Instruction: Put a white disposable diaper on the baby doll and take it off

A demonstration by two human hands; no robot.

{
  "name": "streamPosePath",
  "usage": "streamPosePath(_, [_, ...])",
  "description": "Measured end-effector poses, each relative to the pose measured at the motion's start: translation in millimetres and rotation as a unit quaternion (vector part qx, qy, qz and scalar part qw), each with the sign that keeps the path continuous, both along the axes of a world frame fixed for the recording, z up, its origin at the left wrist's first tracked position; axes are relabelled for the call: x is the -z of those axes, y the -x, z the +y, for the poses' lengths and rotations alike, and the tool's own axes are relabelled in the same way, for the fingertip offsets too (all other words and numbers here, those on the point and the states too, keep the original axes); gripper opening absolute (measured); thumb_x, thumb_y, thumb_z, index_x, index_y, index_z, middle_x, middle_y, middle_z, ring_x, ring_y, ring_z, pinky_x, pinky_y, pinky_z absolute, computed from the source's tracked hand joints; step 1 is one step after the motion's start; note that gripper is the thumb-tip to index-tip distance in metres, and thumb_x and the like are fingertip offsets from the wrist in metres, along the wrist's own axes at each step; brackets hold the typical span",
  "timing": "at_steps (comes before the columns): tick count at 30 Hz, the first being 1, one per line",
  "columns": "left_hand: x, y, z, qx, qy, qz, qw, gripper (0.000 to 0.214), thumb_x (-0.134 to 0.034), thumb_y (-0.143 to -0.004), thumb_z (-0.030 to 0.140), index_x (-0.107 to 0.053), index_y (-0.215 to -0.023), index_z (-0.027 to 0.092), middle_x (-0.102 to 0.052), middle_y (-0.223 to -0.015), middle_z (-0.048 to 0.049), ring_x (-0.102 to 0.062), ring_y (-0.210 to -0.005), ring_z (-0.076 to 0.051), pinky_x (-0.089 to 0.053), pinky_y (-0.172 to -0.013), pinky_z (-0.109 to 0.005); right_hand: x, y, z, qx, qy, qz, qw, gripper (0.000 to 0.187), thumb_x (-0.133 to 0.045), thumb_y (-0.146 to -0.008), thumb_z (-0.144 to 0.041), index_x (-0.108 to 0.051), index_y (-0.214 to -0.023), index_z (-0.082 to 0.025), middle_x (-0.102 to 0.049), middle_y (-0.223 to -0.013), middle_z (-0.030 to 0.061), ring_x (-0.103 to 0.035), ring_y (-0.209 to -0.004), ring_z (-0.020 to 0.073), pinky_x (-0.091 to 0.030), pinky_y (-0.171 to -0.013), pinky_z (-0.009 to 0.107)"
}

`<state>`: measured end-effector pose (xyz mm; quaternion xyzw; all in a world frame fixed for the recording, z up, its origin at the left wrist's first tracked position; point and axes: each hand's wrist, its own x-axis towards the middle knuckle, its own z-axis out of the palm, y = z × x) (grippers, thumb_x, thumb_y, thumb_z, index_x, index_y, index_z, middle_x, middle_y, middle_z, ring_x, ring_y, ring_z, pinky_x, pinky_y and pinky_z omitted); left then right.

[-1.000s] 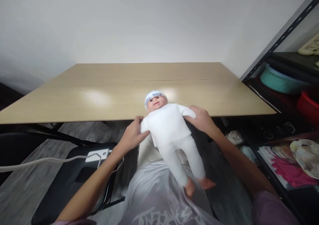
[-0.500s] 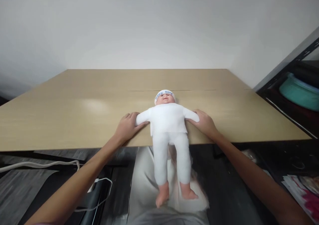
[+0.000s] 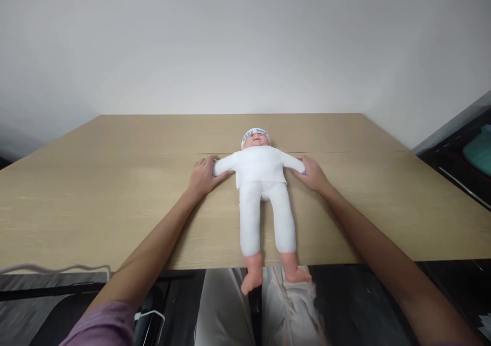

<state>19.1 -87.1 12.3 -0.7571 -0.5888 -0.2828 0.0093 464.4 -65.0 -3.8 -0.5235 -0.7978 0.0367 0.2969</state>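
Note:
A baby doll (image 3: pixel 262 187) in a white suit and a white cap lies face up on the light wooden table (image 3: pixel 115 192), head toward the wall. Its bare feet hang over the table's near edge. My left hand (image 3: pixel 202 176) is closed around the end of the doll's arm on the left side. My right hand (image 3: pixel 312 174) is closed around the end of the doll's other arm. Both of my forearms stretch out over the tabletop.
A plain white wall stands behind the table. A dark shelf unit (image 3: pixel 456 152) with a teal bowl (image 3: pixel 479 154) is at the far right. A white cable (image 3: pixel 53 270) runs along the near left edge, below the table.
The doll has gone from being held over my lap to lying flat on the table, farther from me. Both hands moved forward with it, still gripping its arms.

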Motion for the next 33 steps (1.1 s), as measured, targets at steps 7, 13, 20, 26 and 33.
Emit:
streamPosePath(7, [3.9, 6, 52, -0.042, -0.017, 0.007, 0.999, 0.062, -0.06, -0.103, 0.067, -0.059, -0.144, 0.021, -0.069, -0.141, -0.0192, -0.057, -0.13, -0.041, -0.039, -0.114, -0.052, 3.2, 12, 55, 0.066, -0.024, -0.054, 0.996, 0.063, -0.044, -0.11, -0.062, -0.062, -0.152, -0.018, -0.071, -0.142, 0.0193, -0.061, -0.126, 0.0394, -0.043, -0.11, 0.052])
streamPosePath(13, [9.7, 14, 85, -0.061, -0.01, 0.018, 0.998, 0.056, -0.056, -0.106, 0.061, -0.063, -0.148, 0.023, -0.068, -0.142, -0.0185, -0.054, -0.131, -0.042, -0.039, -0.11, -0.052, 9.0, 23, 95, 0.088, -0.022, -0.073, 0.993, 0.069, -0.037, -0.113, -0.061, -0.051, -0.163, -0.015, -0.065, -0.149, 0.0231, -0.055, -0.129, 0.0417, -0.041, -0.113, 0.055])
streamPosePath(20, [10.9, 22, 115, -0.077, 0.001, 0.007, 0.997, 0.055, -0.062, -0.104, 0.055, -0.065, -0.151, 0.026, -0.071, -0.135, -0.0179, -0.056, -0.127, -0.043, -0.042, -0.105, -0.054, 16.0, 27, 120, 0.093, -0.016, -0.085, 0.992, 0.068, -0.047, -0.108, -0.048, -0.044, -0.168, -0.015, -0.06, -0.153, 0.0235, -0.052, -0.132, 0.0435, -0.041, -0.115, 0.059])
streamPosePath(26, [11.4, 23, 111, -0.077, 0.011, -0.008, 0.997, 0.056, -0.065, -0.102, 0.055, -0.066, -0.151, 0.028, -0.073, -0.134, -0.0164, -0.057, -0.127, -0.043, -0.043, -0.106, -0.055, 27.4, 20, 122, 0.132, -0.017, -0.078, 0.988, 0.075, -0.051, -0.101, -0.038, -0.039, -0.171, -0.011, -0.058, -0.154, 0.0261, -0.05, -0.137, 0.0457, -0.035, -0.122, 0.063])
streamPosePath(33, [6.2, 13, 84, -0.111, -0.005, -0.024, 0.994, 0.068, -0.069, -0.098, 0.048, -0.053, -0.159, 0.022, -0.062, -0.153, -0.0222, -0.052, -0.14, -0.046, -0.044, -0.111, -0.059, 27.5, 20, 96, 0.149, -0.032, -0.045, 0.987, 0.077, -0.051, -0.1, -0.043, -0.041, -0.169, -0.01, -0.06, -0.153, 0.0267, -0.051, -0.139, 0.0454, -0.038, -0.121, 0.064])
